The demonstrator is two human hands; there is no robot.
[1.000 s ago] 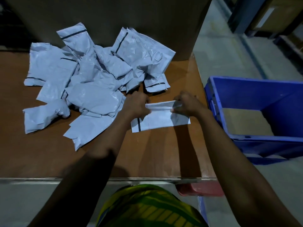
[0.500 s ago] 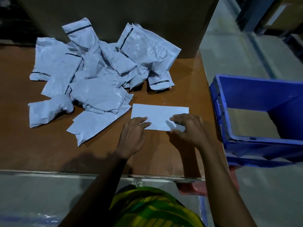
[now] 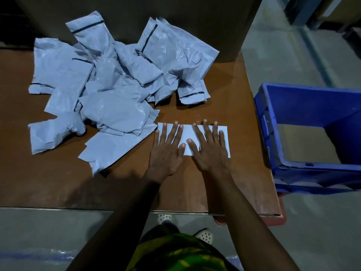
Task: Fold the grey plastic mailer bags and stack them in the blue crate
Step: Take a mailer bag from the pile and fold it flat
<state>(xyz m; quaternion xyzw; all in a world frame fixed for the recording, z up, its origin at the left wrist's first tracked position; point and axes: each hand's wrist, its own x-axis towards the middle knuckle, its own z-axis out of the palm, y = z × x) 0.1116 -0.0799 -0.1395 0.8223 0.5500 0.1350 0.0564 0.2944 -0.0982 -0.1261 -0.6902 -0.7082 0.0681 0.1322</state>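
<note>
A folded grey mailer bag [image 3: 188,133] lies flat on the brown table [image 3: 224,90], right of centre. My left hand [image 3: 168,151] presses on its left half with straight, spread fingers. My right hand [image 3: 210,148] presses on its right half the same way. A loose pile of several crumpled grey mailer bags [image 3: 117,85] covers the table's left and back. The blue crate [image 3: 304,114] stands off the table's right edge, open, and I see no bags inside it.
A large dark cardboard box [image 3: 195,16] stands at the back of the table behind the pile. A red object [image 3: 277,220] sticks out under the table's right front corner. Grey floor surrounds the crate. My feet [image 3: 203,234] show below the table edge.
The bag was held up between both hands, then laid on the table. Both hands have since moved onto it and flattened out, fingers spread.
</note>
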